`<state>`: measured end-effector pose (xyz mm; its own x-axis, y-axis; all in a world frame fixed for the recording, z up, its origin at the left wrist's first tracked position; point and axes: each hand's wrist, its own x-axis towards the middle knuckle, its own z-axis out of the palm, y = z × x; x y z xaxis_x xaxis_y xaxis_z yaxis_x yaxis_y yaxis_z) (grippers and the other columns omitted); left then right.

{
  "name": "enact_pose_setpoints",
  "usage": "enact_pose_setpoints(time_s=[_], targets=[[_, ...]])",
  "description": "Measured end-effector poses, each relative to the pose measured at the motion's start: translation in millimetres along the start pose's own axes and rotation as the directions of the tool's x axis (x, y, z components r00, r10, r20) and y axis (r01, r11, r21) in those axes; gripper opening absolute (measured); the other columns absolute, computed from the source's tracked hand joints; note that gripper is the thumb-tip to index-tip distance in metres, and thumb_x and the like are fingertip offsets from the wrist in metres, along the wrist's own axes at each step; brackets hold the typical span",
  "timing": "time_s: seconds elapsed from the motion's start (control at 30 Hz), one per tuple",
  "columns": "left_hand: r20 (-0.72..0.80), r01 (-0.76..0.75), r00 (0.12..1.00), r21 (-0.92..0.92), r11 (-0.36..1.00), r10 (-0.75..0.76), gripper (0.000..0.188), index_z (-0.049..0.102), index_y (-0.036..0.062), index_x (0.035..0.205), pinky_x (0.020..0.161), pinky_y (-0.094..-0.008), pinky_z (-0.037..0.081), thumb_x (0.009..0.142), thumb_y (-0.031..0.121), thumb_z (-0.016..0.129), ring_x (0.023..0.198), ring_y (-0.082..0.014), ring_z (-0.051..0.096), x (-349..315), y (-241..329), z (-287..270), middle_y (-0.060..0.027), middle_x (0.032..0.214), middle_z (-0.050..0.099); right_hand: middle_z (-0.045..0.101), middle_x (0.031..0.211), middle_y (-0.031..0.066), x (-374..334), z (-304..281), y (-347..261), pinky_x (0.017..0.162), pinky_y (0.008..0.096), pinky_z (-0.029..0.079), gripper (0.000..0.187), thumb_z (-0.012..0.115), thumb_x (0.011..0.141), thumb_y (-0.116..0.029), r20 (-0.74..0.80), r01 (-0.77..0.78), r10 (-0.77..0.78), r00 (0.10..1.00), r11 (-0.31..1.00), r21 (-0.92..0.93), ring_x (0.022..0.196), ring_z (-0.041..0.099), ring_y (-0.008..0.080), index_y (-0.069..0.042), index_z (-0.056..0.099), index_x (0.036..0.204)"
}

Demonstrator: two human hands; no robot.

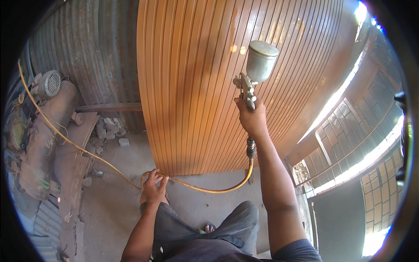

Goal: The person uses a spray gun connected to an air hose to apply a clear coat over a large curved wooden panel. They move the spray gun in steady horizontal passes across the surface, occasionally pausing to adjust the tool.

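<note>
My right hand (pixel 253 114) is closed round the handle of a spray gun (pixel 248 89), held up in front of an orange-brown slatted wooden panel (pixel 196 87). A silvery metal cup (pixel 262 61) with a lid sits upright on top of the gun. From a dark coupling under the grip, a yellow air hose (pixel 209 190) curves down and to the left. My left hand (pixel 155 187) has its fingers closed on that hose, low by the panel's bottom left corner. The gun's trigger is mostly hidden by my fingers.
An air compressor (pixel 48 135) with a motor stands at the left, and the hose runs on toward it. Broken concrete lumps (pixel 109 128) lie on the floor by a corrugated metal sheet (pixel 91 52). At the right are a block wall (pixel 382 192) and a grey panel (pixel 338 222).
</note>
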<state>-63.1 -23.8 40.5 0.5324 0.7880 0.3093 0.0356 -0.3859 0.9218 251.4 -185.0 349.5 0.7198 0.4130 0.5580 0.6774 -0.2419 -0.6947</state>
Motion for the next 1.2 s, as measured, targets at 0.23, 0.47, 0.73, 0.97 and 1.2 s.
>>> enact_pose_setpoints(time_s=[0.23,0.47,0.73,0.97,1.2], targets=[[0.003,0.023,1.0,0.023,0.999,-0.023,0.05,0.066,-0.0006,0.131,0.092,-0.0415,0.063,0.094,0.028,0.084,0.11,-0.0382,0.079,0,3,-1,-0.0256,0.114,0.078,0.072,0.083,0.0227,-43,11,17,0.077,0.0451,0.056,0.028,0.078,0.098,-0.019,0.12,-0.107,0.116,0.986,0.991,-0.079,0.082,0.075,0.0377,0.004,0.066,0.109],[-0.023,0.013,1.0,-0.021,1.0,-0.013,0.054,0.065,-0.0006,0.133,0.092,-0.0413,0.063,0.094,0.031,0.085,0.109,-0.0367,0.08,-1,-1,1,-0.0245,0.115,0.078,0.071,0.077,0.0168,-6,3,-5,0.069,0.0404,0.055,0.033,0.079,0.097,-0.016,-0.025,0.099,-0.099,0.995,0.995,-0.005,0.068,0.07,0.0284,0.003,0.067,0.121],[-0.028,0.015,0.999,-0.076,0.997,-0.017,0.064,0.061,-0.0021,0.139,0.095,-0.0403,0.063,0.092,0.033,0.086,0.111,-0.0377,0.078,-2,-3,2,-0.0247,0.124,0.074,0.058,0.068,-0.0027,50,-12,-49,0.05,0.0289,0.041,0.025,0.078,0.102,-0.028,-0.118,0.14,-0.126,0.985,0.984,0.114,0.054,0.051,0.0076,-0.006,0.068,0.109],[-0.053,-0.025,0.998,-0.065,0.998,0.022,0.066,0.059,-0.0018,0.141,0.097,-0.0431,0.062,0.092,0.033,0.086,0.111,-0.0397,0.078,-1,1,2,-0.0252,0.125,0.073,0.057,0.064,-0.0029,64,-33,-78,0.047,0.0273,0.039,0.024,0.078,0.101,-0.028,-0.264,0.261,-0.22,0.939,0.956,0.132,0.051,0.053,0.0084,-0.006,0.068,0.099],[-0.06,-0.016,0.998,-0.037,0.999,0.013,0.062,0.059,-0.0019,0.141,0.096,-0.0423,0.062,0.094,0.028,0.084,0.111,-0.0387,0.078,0,3,2,-0.026,0.122,0.074,0.058,0.064,-0.003,46,-36,-64,0.047,0.0265,0.04,0.022,0.077,0.103,-0.026,-0.26,0.194,-0.161,0.952,0.975,0.108,0.051,0.054,0.0078,-0.007,0.067,0.098]])
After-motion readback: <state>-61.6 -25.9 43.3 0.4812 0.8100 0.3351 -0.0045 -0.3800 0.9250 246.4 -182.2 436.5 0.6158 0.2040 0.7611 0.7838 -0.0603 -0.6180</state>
